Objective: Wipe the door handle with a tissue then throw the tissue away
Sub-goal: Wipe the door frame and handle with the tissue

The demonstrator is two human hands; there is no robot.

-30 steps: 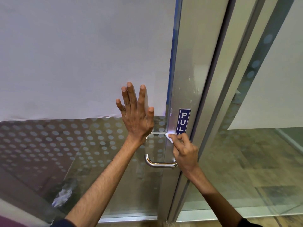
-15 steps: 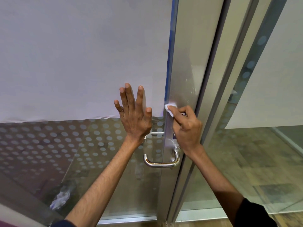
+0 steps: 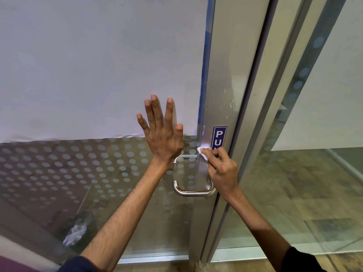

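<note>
A chrome U-shaped door handle (image 3: 193, 191) is fixed to the metal stile of a glass door (image 3: 220, 95). My right hand (image 3: 221, 170) pinches a small white tissue (image 3: 202, 152) and presses it against the stile just above the handle, beside a blue PULL sticker (image 3: 219, 137). My right hand hides the handle's upper right mount. My left hand (image 3: 164, 134) lies flat on the glass with its fingers spread, left of the handle.
White paper (image 3: 98, 65) covers the upper glass; a frosted dot pattern (image 3: 78, 167) fills the lower part. A crumpled white scrap (image 3: 75, 233) shows through the glass at lower left. A second glass panel and door frame (image 3: 275, 114) stand to the right.
My right hand rose with the tissue along the stile, covering the PULL sticker, then came back down to just above the handle. My left hand stayed pressed on the glass.
</note>
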